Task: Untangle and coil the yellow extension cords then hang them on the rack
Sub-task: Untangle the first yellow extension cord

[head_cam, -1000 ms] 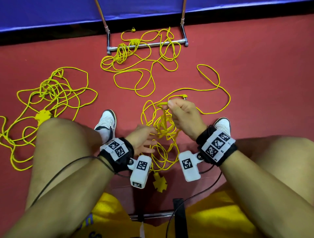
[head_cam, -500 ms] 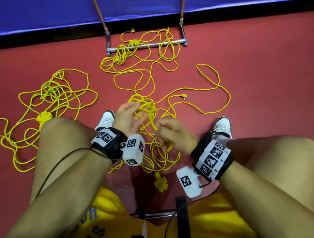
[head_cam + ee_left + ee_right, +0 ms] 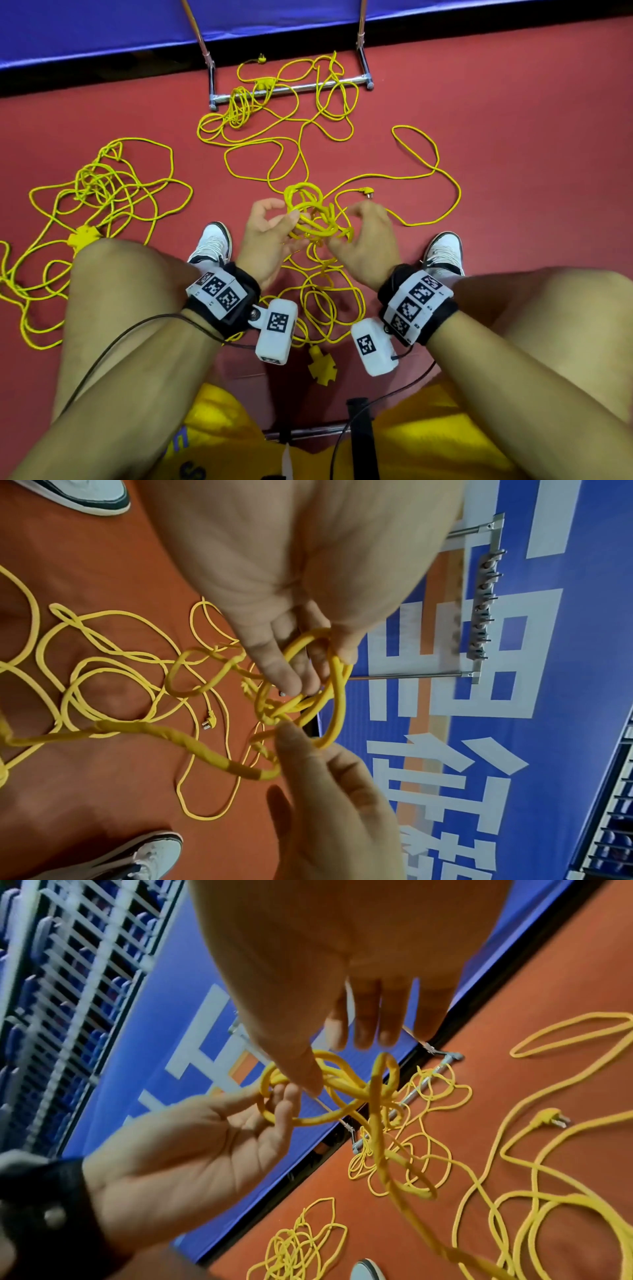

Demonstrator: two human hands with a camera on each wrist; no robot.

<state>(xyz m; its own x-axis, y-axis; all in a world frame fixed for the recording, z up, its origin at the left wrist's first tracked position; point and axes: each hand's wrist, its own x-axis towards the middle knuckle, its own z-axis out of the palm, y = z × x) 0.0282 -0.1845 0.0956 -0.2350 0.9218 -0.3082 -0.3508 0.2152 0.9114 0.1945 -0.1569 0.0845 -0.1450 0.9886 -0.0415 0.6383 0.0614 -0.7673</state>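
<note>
- Seen from above, a seated person's two hands meet over a red floor [image 3: 513, 102], both working a knot [image 3: 310, 214] of yellow cord held in the air between the knees.
- Left hand [image 3: 270, 236]: fingers curled, with loops of the knot hooked around the fingers [image 3: 291, 669] (the left wrist view shows one loop round a fingertip).
- Right hand [image 3: 366, 240]: fingers loosely bent, the thumb [image 3: 301, 1066] and first finger pinching strands at the knot's right side.
- From the knot, cord drops to a loose pile of loops [image 3: 329, 305] on the floor just below the hands, ending near a yellow socket block [image 3: 322, 368] close to the person's lap.
- One strand runs from the knot to a plug [image 3: 366, 192] lying on the floor just beyond the right hand.
- Far beyond the knot, another tangled cord [image 3: 274, 113] lies draped over the rack's [image 3: 294, 89] metal base bar, which stands against a blue wall [image 3: 102, 31].
- Well left of the knot, past the left knee, a third tangle [image 3: 99, 192] sprawls on the floor with its own yellow socket block [image 3: 83, 237].
- White shoes sit on either side of the knot, the left shoe [image 3: 212, 243] beside the left hand and the right shoe [image 3: 443, 253] beside the right.
- Each wrist wears a black band with square markers and a white camera box.
</note>
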